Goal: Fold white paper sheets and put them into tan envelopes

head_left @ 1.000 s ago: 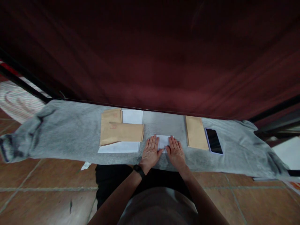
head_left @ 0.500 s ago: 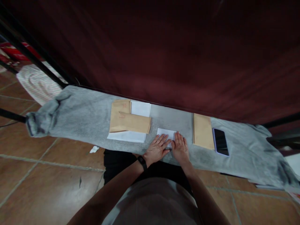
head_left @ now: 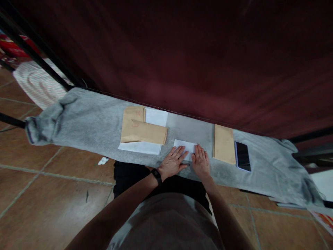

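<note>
A small folded white paper (head_left: 186, 145) lies on the grey cloth (head_left: 88, 121) in front of me. My left hand (head_left: 173, 162) rests flat on its near left part, fingers stretched out; a black band is on that wrist. My right hand (head_left: 201, 161) lies flat on its near right part, fingers together and straight. Neither hand grips anything.
Left of the paper, brown envelopes (head_left: 140, 130) lie on white sheets (head_left: 156, 117). To the right lie another brown envelope (head_left: 223, 144) and a dark phone (head_left: 242, 156). A dark red curtain (head_left: 182, 59) hangs behind the cloth. Tiled floor (head_left: 39, 194) lies below.
The view has swung, tilting the scene. My left hand has turned to angle toward the right on the paper. Both hands stay flat on the paper.
</note>
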Demonstrator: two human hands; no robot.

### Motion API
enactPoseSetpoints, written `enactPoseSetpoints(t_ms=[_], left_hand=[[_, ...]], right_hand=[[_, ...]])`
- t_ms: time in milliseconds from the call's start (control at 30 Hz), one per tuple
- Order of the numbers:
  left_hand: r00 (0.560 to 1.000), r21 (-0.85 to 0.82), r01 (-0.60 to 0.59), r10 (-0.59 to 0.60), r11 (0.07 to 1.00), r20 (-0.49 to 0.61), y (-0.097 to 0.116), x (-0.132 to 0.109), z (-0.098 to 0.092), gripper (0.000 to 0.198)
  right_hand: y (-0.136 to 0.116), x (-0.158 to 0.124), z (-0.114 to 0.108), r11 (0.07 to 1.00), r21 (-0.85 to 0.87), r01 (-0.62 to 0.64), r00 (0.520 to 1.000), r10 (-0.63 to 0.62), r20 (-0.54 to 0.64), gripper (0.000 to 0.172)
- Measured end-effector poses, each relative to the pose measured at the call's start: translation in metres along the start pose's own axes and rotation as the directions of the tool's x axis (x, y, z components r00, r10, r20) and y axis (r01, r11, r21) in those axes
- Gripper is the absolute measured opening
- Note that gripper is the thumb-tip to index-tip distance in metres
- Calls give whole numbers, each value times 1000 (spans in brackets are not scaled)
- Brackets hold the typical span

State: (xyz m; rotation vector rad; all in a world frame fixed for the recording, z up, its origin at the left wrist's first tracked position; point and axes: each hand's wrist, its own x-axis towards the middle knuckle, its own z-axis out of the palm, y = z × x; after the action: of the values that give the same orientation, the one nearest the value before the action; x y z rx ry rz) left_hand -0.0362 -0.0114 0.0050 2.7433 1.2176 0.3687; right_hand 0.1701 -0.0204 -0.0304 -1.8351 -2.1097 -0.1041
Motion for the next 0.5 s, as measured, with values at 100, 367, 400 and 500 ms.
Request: enactPoseSetpoints(t_ms=[100, 367, 400, 500], left_hand=[[1000, 3, -3, 3, 1000, -5, 0, 0, 0, 66], [996, 39, 79, -77, 996, -48, -6, -15, 3, 71], [995, 42, 88, -86, 995, -58, -6, -17, 3, 71], [990, 51, 113, -109, 992, -88, -6, -23, 3, 72]], right_hand=[[5, -2, -3, 1000, -17, -12, 1000, 12, 6, 54], [14, -5, -9, 998, -1, -66, 998, 66, -25, 52], [14, -5, -9, 996, 7, -84, 996, 84, -42, 53], [6, -3, -11, 992, 32, -126, 987, 128, -98, 54]])
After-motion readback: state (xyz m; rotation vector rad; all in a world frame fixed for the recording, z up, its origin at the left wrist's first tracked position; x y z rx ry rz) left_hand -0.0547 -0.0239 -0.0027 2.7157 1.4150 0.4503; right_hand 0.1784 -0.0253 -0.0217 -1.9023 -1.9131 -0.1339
